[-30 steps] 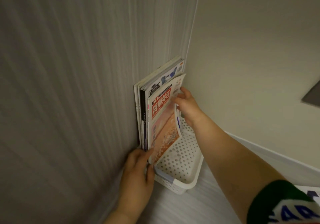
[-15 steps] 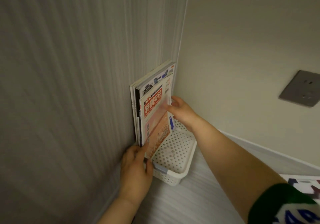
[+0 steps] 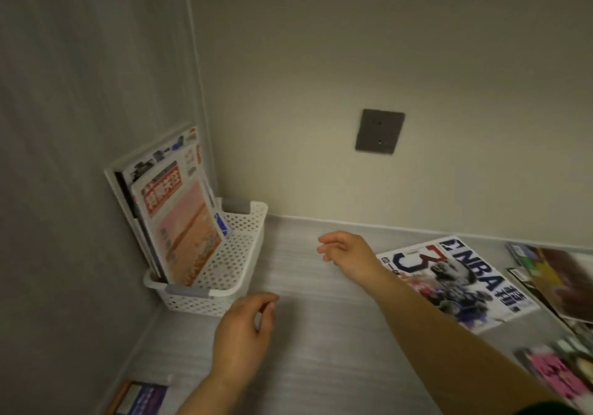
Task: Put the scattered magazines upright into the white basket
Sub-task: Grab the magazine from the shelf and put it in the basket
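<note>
A white perforated basket (image 3: 244, 254) stands in the corner on the grey surface. Several magazines stand upright in its left side and lean on the left wall; the front one has an orange cover (image 3: 183, 231). My left hand (image 3: 244, 334) hovers just in front of the basket, fingers loosely curled, holding nothing. My right hand (image 3: 346, 251) is to the right of the basket, empty with fingers apart, next to an NBA magazine (image 3: 459, 279) lying flat.
More magazines lie at the right edge: a dark one (image 3: 558, 279) and a pink one (image 3: 558, 373). Another magazine (image 3: 141, 398) lies at the bottom left. A grey wall socket (image 3: 380, 131) is on the back wall.
Both hands have let go of the orange magazine and drawn back from the basket toward the right. The view has swung right, showing the flat magazines.
</note>
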Demonstrator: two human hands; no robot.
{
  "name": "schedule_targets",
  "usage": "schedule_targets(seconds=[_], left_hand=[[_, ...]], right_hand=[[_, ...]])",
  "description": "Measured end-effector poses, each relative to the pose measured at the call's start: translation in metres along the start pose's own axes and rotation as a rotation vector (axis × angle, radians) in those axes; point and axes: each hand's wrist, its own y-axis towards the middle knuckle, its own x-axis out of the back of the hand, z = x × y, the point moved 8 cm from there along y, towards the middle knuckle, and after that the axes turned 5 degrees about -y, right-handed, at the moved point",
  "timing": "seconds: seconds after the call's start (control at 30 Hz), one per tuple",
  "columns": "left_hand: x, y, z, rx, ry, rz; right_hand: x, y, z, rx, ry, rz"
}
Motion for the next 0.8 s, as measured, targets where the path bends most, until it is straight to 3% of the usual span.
schedule_targets(seconds=[0.2, 0.43, 0.57, 0.8], left_hand=[[-0.084, -0.032, -0.031, 0.029, -0.016, 0.197], [-0.161, -0.054, -0.052, 0.049, 0.082, 0.371], [-0.19, -0.056, -0.055, 0.069, 0.135, 0.426], [-0.233, -0.021, -0.05, 0.086, 0.232, 0.491]], right_hand=[[0.08, -0.06, -0.098, -0.125, -0.162, -0.11], [0.174, -0.113, -0.215, -0.401, -0.709, -0.244], [0.183, -0.132, -0.266, -0.418, -0.849, -0.138], [0.181, -0.131, -0.282, -0.288, -0.873, -0.18]])
